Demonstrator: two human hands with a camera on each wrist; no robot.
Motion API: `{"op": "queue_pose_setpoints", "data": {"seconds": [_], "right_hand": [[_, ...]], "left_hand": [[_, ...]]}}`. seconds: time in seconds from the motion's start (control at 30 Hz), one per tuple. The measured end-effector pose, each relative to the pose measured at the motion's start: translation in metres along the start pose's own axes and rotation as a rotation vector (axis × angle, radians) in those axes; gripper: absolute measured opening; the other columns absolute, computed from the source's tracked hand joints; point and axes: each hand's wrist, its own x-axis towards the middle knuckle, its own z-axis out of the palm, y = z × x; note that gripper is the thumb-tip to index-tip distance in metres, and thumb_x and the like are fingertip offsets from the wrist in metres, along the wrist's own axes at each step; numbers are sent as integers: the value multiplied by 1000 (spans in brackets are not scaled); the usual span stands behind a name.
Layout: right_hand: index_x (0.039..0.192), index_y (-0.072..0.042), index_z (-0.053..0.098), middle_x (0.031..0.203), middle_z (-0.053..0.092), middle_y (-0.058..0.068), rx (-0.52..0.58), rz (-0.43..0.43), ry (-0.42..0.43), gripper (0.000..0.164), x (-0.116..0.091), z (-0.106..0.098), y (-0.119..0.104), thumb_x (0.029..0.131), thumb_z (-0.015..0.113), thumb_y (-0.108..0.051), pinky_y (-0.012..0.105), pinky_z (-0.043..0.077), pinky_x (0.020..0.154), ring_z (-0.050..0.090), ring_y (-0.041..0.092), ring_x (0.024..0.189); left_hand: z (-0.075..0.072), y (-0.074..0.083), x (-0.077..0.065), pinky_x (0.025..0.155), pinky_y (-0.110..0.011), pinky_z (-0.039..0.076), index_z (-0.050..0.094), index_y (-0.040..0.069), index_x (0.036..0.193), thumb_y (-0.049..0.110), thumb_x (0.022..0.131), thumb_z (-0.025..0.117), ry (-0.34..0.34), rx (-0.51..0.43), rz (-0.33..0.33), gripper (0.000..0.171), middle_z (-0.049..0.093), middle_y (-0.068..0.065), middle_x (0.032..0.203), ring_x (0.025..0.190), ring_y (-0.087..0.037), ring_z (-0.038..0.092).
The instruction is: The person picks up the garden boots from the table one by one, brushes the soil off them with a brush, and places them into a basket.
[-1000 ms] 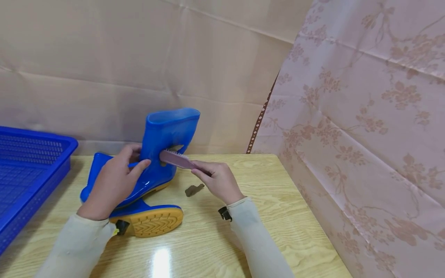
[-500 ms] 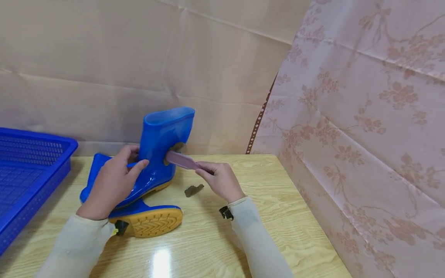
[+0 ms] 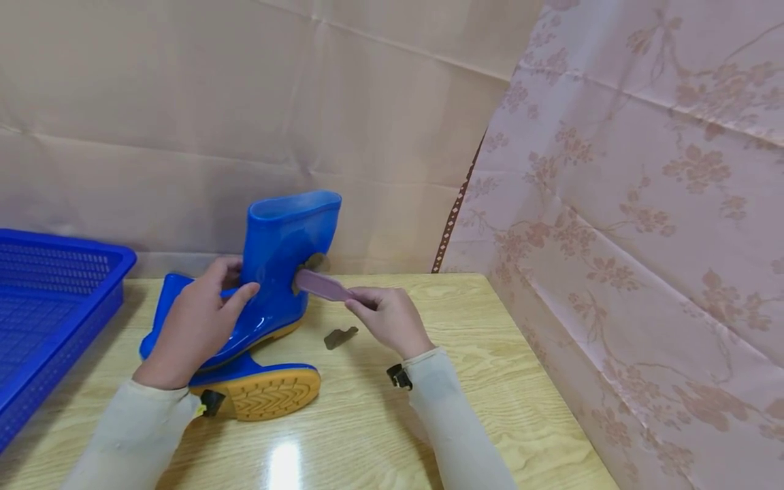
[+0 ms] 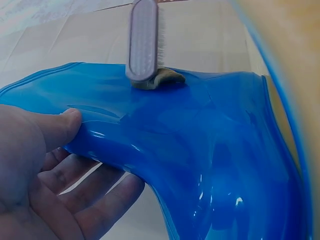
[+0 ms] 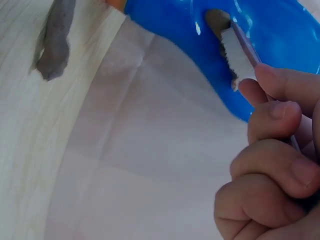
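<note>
A blue rain boot (image 3: 275, 238) stands tilted on the table, its opening facing up. My left hand (image 3: 199, 320) holds its shaft, thumb on the near side and fingers on the other, as the left wrist view shows. My right hand (image 3: 392, 318) grips a mauve scrub brush (image 3: 321, 284) by the handle. Its pale bristles (image 5: 236, 56) press on a brown, mud-like patch (image 5: 218, 22) at the back of the shaft. Below lies a second blue boot (image 3: 275, 391) on its side, yellow sole outward, partly hidden by the first boot and my left hand.
A brown, flat clump (image 3: 339, 337) lies on the wooden table (image 3: 490, 408) between the boots and my right hand. The blue plastic basket (image 3: 119, 272) stands at the left. Beige cloth (image 3: 184, 136) hangs behind, and floral cloth (image 3: 612, 238) hangs along the right.
The brush has shifted slightly right across the boot's shaft, and brown material now bulges past the shaft's back edge. The upright boot has tipped a little left. My left hand keeps its hold.
</note>
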Motion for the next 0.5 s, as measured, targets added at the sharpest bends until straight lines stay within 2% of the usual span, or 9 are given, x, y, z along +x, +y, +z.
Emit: {"op": "queue_pose_setpoints", "data": {"seconds": [0.2,0.5], "right_hand": [[121,-15,79,96,79,-3,-19,-62,8,25,-2,2,-10,100,72,-27,20,36,49,49,2,56],[121,-15,79,96,79,-4,-8,-71,13,25,-2,4,-14,99,72,-25,19,34,49,46,2,55]], "left_hand": [[0,0,-1,99,-68,49,40,3,151,37,109,51,-14,2,7,55,57,-28,140,123,-50,59],[1,0,1,99,-68,49,40,3,151,36,109,53,-16,4,5,55,57,-28,140,124,-49,59]]}}
